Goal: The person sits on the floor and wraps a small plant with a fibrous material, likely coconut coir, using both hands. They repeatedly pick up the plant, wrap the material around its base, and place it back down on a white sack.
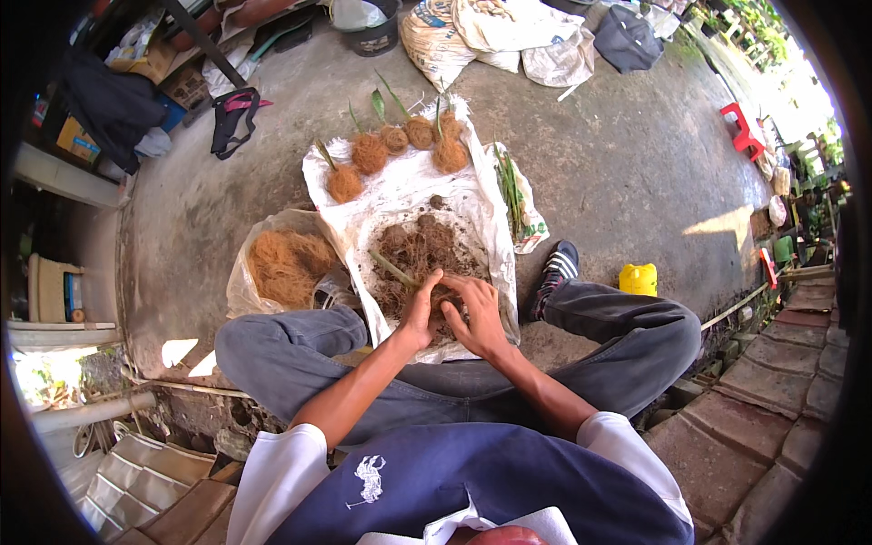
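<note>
My left hand point(419, 310) and my right hand point(478, 312) curve together over the white woven sack point(409, 185), around a dark ball of fibrous soil point(443, 298). A green leaf cutting point(393, 268) sticks out to the upper left from beside my left fingers; its base is hidden by the hand. Just beyond lies a heap of dark roots and soil point(424, 246) with a few lumps in it. Several orange-brown coir balls point(369, 153) with upright leaves stand along the far end of the sack.
A plastic bag of loose coir fibre point(289, 266) stands by my left knee. Long green leaves point(509, 191) lie on another sack at the right. A yellow container point(637, 280) is beyond my right knee. Filled sacks point(439, 41) and a black bucket point(373, 37) stand farther back.
</note>
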`<action>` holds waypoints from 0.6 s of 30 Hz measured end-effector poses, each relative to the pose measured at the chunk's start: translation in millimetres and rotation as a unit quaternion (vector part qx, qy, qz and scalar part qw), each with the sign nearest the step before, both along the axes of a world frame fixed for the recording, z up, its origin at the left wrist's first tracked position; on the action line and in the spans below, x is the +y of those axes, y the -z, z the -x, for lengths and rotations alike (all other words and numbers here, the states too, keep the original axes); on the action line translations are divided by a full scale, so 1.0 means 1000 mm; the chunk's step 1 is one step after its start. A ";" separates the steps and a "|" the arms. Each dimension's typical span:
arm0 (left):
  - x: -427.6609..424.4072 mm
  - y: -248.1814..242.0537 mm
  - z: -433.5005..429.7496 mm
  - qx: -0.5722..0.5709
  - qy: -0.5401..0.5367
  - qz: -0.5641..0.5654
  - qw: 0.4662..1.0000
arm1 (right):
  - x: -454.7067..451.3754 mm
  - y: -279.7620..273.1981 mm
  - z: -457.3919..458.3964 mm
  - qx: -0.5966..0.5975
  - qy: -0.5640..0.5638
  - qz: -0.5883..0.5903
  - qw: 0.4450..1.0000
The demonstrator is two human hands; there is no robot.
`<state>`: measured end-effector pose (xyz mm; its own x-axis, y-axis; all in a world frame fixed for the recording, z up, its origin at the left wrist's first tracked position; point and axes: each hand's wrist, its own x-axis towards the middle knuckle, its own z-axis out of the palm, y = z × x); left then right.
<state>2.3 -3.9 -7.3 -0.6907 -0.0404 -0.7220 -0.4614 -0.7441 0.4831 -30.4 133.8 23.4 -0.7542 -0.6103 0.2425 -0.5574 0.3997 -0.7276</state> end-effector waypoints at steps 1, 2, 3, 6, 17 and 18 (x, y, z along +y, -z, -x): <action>-0.002 0.004 -0.002 -0.014 -0.002 0.003 1.000 | 0.001 0.002 0.001 -0.024 0.020 0.019 0.999; -0.005 0.013 -0.004 -0.028 -0.003 0.007 1.000 | 0.001 0.006 0.002 -0.048 0.039 0.038 0.997; -0.006 0.011 -0.004 -0.042 -0.005 0.009 0.999 | 0.002 0.009 0.004 -0.072 0.059 0.056 0.994; -0.003 -0.001 -0.004 -0.007 0.003 0.029 1.000 | 0.006 0.017 0.008 -0.131 0.076 0.097 0.984; -0.001 -0.007 0.000 -0.001 0.064 0.109 0.992 | 0.004 0.012 0.005 -0.108 0.005 0.060 0.992; 0.006 -0.007 0.001 0.021 0.064 0.117 0.991 | 0.003 0.012 0.005 -0.103 -0.003 0.038 0.994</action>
